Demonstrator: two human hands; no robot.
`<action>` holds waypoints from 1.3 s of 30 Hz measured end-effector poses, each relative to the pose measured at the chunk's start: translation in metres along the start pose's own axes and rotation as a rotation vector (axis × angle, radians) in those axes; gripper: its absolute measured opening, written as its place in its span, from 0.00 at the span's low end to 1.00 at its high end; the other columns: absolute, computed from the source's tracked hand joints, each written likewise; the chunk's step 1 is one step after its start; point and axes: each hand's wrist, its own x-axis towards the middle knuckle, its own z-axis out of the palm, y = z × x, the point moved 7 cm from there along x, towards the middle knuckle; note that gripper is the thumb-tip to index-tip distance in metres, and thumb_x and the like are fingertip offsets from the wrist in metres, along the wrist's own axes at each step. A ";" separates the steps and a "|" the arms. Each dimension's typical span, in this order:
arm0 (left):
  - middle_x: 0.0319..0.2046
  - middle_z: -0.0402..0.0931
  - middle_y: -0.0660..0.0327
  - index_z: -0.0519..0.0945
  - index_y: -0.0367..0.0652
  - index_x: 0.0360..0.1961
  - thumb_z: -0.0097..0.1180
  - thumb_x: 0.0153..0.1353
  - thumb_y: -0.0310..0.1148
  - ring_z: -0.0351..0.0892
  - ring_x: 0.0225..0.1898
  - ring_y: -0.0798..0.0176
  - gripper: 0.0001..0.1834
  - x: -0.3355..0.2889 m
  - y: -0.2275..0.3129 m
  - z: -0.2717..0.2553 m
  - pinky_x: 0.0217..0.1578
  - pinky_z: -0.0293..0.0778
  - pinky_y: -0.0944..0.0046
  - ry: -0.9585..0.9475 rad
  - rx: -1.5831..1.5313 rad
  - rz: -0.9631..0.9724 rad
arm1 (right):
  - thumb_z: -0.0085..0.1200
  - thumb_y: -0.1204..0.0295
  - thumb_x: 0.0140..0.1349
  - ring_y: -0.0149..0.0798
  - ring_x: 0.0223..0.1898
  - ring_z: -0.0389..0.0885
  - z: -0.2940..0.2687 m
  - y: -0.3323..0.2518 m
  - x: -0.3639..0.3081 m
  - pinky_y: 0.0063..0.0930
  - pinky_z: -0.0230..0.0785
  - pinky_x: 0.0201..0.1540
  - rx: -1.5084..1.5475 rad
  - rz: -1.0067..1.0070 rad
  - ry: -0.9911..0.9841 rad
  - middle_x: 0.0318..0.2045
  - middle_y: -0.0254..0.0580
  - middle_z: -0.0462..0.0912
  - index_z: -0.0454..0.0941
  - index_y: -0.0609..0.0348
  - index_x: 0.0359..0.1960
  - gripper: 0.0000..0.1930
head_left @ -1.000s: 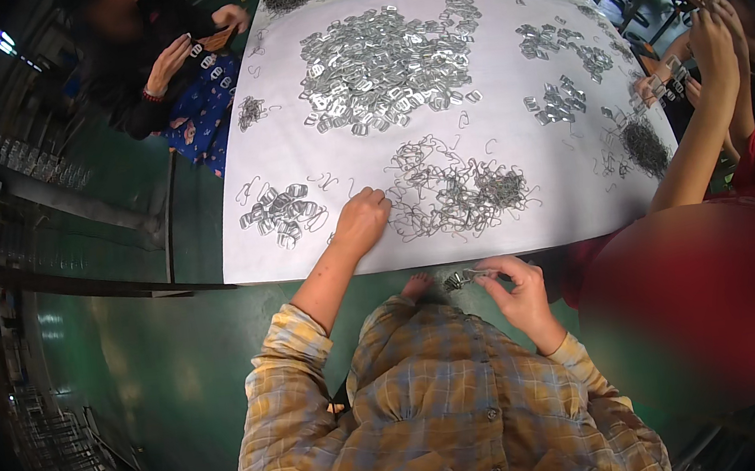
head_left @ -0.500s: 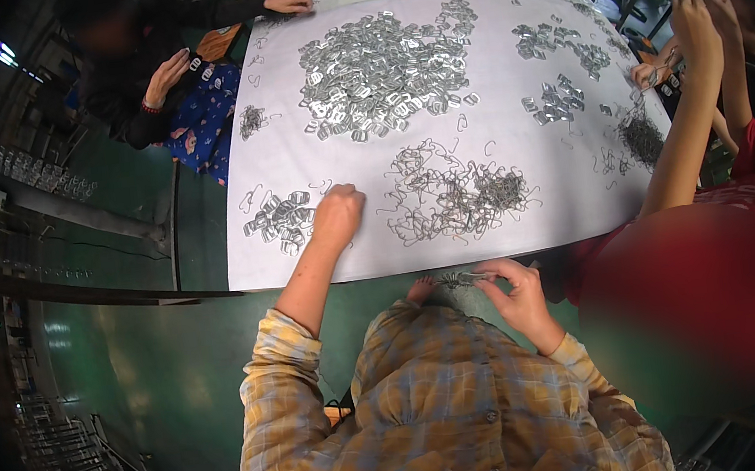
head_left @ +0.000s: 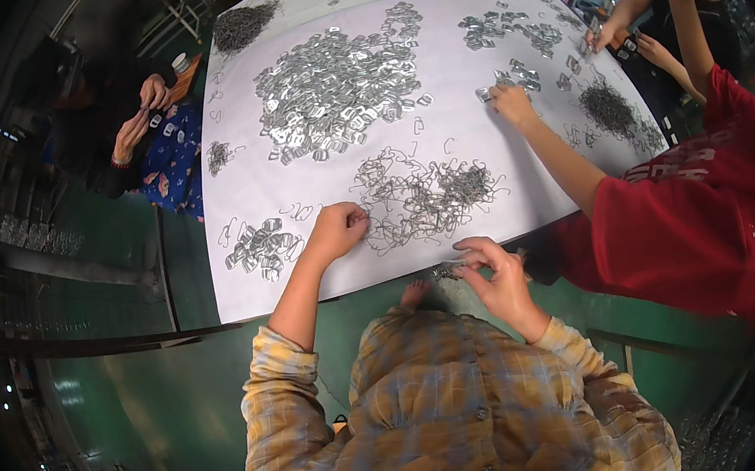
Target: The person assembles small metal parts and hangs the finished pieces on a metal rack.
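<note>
My left hand [head_left: 338, 231] is over the table with its fingers pinched together, touching the left edge of a loose heap of thin wire hooks [head_left: 412, 218]. What those fingertips hold is too small to make out. Just off the table's front edge, my right hand [head_left: 499, 285] grips a small bunch of wire hooks [head_left: 446, 271] between thumb and fingers. Left of my left hand lies a small pile of flat silver metal buckles [head_left: 259, 246], with a few loose hooks around it.
A large heap of buckles [head_left: 325, 89] covers the middle of the white table [head_left: 298, 184]. Smaller buckle and hook piles lie farther off. On the right, a person in a red shirt [head_left: 681, 236] reaches a hand [head_left: 513, 103] to some buckles. Another person's hands [head_left: 144, 117] work at the left.
The view has shifted, so the table sits farther left. My left hand has moved from beside the buckles to the hook heap. The red-shirted person's hand now reaches onto the table.
</note>
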 end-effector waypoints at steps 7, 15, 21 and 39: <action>0.25 0.75 0.64 0.78 0.37 0.27 0.59 0.50 0.21 0.70 0.28 0.74 0.02 -0.027 0.098 0.022 0.30 0.66 0.73 -0.030 -0.546 0.240 | 0.55 0.82 0.52 0.29 0.26 0.78 -0.008 0.007 -0.002 0.22 0.70 0.33 0.089 0.035 0.106 0.25 0.41 0.81 0.72 0.58 0.45 0.16; 0.25 0.76 0.60 0.79 0.39 0.26 0.60 0.45 0.18 0.73 0.30 0.64 0.06 -0.022 0.175 0.039 0.32 0.67 0.68 0.010 -0.458 0.722 | 0.56 0.83 0.51 0.31 0.26 0.78 -0.036 -0.006 -0.021 0.23 0.69 0.33 0.006 0.072 0.341 0.25 0.40 0.80 0.72 0.59 0.45 0.18; 0.24 0.76 0.60 0.78 0.38 0.25 0.60 0.44 0.18 0.74 0.30 0.63 0.06 -0.018 0.220 0.063 0.32 0.68 0.67 -0.223 -0.431 0.956 | 0.56 0.83 0.51 0.32 0.29 0.80 -0.052 -0.012 -0.053 0.23 0.70 0.35 -0.036 0.138 0.625 0.26 0.41 0.80 0.72 0.59 0.46 0.19; 0.33 0.68 0.60 0.72 0.36 0.31 0.52 0.56 0.26 0.67 0.38 0.65 0.04 -0.092 0.321 0.152 0.42 0.64 0.67 -1.489 -0.530 1.163 | 0.53 0.83 0.53 0.29 0.34 0.79 -0.048 -0.069 -0.182 0.23 0.70 0.39 -0.026 0.189 1.378 0.30 0.39 0.81 0.70 0.60 0.48 0.19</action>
